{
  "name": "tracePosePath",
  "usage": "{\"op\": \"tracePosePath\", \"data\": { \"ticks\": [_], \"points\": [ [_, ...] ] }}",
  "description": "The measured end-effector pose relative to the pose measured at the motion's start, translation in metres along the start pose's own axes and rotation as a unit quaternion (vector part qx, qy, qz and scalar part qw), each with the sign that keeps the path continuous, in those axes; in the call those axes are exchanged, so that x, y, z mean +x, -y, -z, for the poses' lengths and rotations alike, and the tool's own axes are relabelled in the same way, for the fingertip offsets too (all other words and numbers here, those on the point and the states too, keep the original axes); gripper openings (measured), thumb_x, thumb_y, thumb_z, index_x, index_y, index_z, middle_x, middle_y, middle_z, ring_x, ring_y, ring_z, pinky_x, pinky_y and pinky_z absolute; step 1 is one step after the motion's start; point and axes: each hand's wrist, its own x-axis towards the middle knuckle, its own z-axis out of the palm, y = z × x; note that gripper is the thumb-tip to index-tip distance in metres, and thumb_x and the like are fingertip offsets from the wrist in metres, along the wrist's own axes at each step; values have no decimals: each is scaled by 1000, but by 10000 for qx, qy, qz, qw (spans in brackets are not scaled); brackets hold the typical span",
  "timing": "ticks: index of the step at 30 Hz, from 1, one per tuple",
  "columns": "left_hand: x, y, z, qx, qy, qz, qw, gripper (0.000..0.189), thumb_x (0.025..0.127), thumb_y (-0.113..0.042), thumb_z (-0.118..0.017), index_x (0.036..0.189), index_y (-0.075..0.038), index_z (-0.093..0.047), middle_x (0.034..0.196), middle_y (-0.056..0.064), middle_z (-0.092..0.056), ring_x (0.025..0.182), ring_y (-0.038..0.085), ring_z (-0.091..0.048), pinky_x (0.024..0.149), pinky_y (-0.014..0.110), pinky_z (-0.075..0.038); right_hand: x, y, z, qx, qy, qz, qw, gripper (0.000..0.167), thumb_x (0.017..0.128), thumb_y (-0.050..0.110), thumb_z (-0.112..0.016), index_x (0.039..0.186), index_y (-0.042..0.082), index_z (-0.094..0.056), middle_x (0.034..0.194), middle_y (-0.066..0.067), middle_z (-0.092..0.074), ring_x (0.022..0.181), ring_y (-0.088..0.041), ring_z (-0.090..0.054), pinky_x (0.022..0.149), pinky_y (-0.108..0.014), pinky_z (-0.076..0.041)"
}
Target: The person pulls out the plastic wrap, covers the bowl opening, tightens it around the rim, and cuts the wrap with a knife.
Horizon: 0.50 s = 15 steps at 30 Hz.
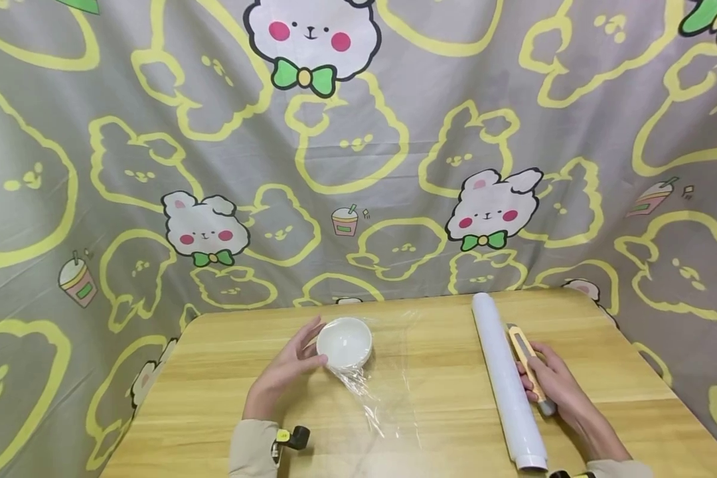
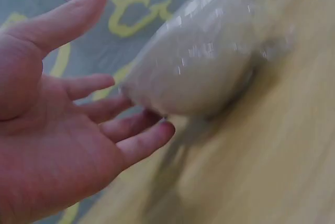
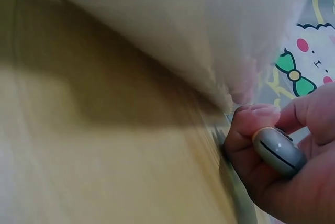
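Note:
A small white bowl (image 1: 345, 335) is on the left half of the table, with clear cling film (image 1: 358, 392) over it that trails off in creases toward the near side. At its left rim is my left hand (image 1: 289, 365), thumb and fingers spread around that side. The left wrist view shows the fingers (image 2: 138, 143) extended at the film-covered bowl (image 2: 193, 72). My right hand (image 1: 556, 382) grips a yellow and grey utility knife (image 1: 526, 362) just right of the cling film roll (image 1: 504, 378). The knife's grey butt end (image 3: 280, 153) pokes out of the fist in the right wrist view.
The wooden table (image 1: 215, 392) backs onto a grey curtain (image 1: 334, 172) printed with yellow outlines and white cartoon heads. The long roll lies front to back, between the bowl and my right hand. A wrist camera (image 1: 293, 437) sits at my left sleeve.

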Motion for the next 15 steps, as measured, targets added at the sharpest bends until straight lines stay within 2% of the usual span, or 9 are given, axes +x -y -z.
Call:
{"op": "tracePosePath", "data": {
  "ticks": [5,7,10,15],
  "points": [
    [-1,13,1,-300,446,71,9985,108,89,4,-75,162,-1,4,170,21,2,153,44,-13,119,35,-28,0,0,2,150,114,6,9998,55,104,2,-22,155,-3,-2,93,-8,-51,63,-11,-48,49,-26,-47],
    [0,16,-1,-289,526,-10,9982,111,86,7,-75,162,1,5,169,23,4,152,45,-12,119,34,-27,-1,0,3,229,197,-5,9995,55,104,1,-21,155,-2,-1,95,-9,-50,65,-11,-47,50,-25,-47],
    [3,19,-4,-337,522,-156,9979,114,81,14,-74,161,3,6,168,25,5,152,46,-9,119,36,-26,-1,1,6,385,415,35,9984,55,103,0,-22,154,-2,-1,99,-10,-48,68,-11,-47,51,-24,-46],
    [8,23,-9,-307,234,-151,9991,120,75,19,-74,162,1,7,169,25,5,152,45,-11,119,41,-25,-1,5,11,543,936,167,9940,61,101,-4,-25,155,-4,2,103,-12,-46,70,-12,-47,53,-24,-47]
  ]
}}
